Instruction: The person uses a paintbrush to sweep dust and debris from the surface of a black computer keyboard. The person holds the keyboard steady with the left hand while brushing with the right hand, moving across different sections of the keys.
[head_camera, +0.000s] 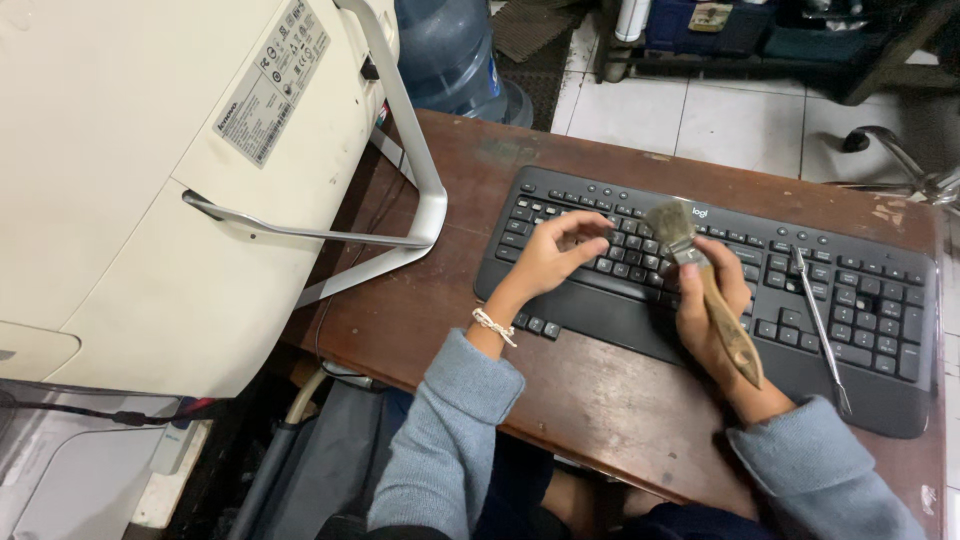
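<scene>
Gripping a wooden-handled brush (700, 275), the right hand (712, 310) is seen over a black keyboard (880, 400) — left hand (553, 255), at nine o'clock, rested open-fingered on keys.

Soft, even indoor light is falling; hands (640, 275) are casting faint shadows; edges around them are bending slightly.

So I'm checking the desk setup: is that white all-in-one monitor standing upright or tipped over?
Tipped over. The white monitor lies screen-down across the desk, its back panel facing up and its silver stand sticking out sideways.
</scene>
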